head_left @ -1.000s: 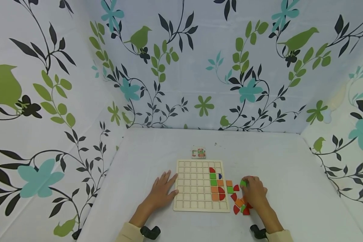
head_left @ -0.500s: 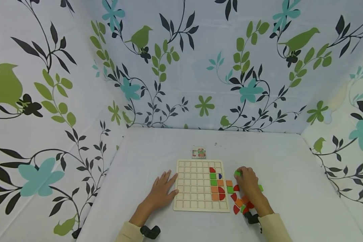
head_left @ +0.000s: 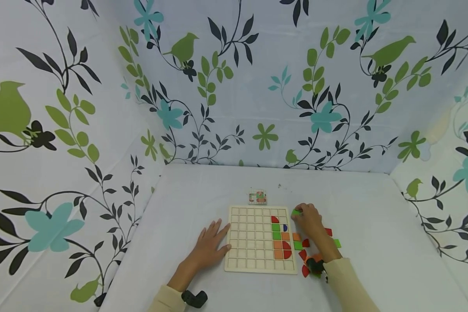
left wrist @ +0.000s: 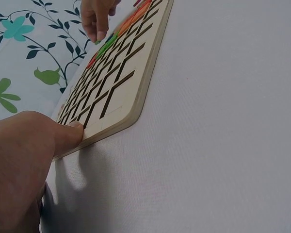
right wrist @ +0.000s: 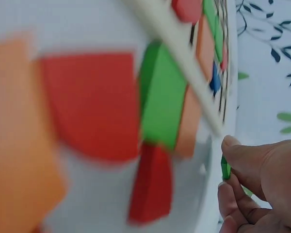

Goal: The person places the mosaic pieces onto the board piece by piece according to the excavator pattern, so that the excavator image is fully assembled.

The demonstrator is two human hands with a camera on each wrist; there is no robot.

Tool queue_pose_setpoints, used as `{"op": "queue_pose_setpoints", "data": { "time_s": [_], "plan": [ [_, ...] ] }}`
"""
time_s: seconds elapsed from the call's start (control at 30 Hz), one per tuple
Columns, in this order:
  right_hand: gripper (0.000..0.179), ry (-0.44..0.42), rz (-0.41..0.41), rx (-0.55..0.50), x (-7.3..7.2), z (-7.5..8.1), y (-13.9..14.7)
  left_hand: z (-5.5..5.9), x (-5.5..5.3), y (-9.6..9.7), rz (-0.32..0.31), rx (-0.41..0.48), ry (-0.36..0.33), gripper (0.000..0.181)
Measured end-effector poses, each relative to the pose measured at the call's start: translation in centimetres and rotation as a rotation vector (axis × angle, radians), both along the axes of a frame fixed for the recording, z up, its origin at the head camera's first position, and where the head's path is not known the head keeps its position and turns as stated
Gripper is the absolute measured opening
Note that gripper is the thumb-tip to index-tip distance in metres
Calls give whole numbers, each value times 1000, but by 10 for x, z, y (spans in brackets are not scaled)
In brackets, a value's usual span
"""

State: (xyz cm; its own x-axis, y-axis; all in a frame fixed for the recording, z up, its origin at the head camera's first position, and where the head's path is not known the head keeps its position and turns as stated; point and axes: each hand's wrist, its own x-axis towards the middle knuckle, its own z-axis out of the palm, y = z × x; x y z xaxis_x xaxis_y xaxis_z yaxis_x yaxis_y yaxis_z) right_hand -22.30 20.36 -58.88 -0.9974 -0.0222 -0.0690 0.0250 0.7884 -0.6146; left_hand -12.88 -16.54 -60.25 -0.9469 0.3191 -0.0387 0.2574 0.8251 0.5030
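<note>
My right hand (head_left: 309, 219) pinches a green square tile (head_left: 295, 212) between thumb and fingers, just off the right edge of a wooden grid board (head_left: 249, 264). The same green tile (right wrist: 225, 168) shows edge-on in the right wrist view. Straight, spread fingers of my left hand (head_left: 208, 247) touch the board's left edge, with the thumb (left wrist: 70, 135) at its corner in the left wrist view. Set in the board's right-hand cells are green squares (head_left: 276, 235), orange squares (head_left: 278, 249), red quarter-rounds (head_left: 287, 254) and a small blue half-round (head_left: 285, 227).
Right of the board lie loose tiles, among them a green one (head_left: 298, 245), an orange one (head_left: 297, 236) and red quarter-rounds (head_left: 305, 271); the right forearm covers some. A small patterned card (head_left: 257, 197) lies behind the board. Patterned cloth walls (head_left: 265, 86) surround the white table (head_left: 195, 186).
My right hand has moved away from me and leftward with the green tile, from over the loose pile to beside the board's upper right. The left hand stays put.
</note>
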Motion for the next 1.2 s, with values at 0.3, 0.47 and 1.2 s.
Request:
{"op": "queue_pose_setpoints", "data": {
  "time_s": [0.3,0.47,1.2],
  "plan": [
    [32,15,182,-66,-1,6,-41,2,1,0,-8,3,9,65],
    [26,70,301,0,1,3,-57,1,1,0,-14,9,21,65],
    [8,174,411,78,8,6,-63,-5,-1,0,-1,-20,0,66]
  ]
}}
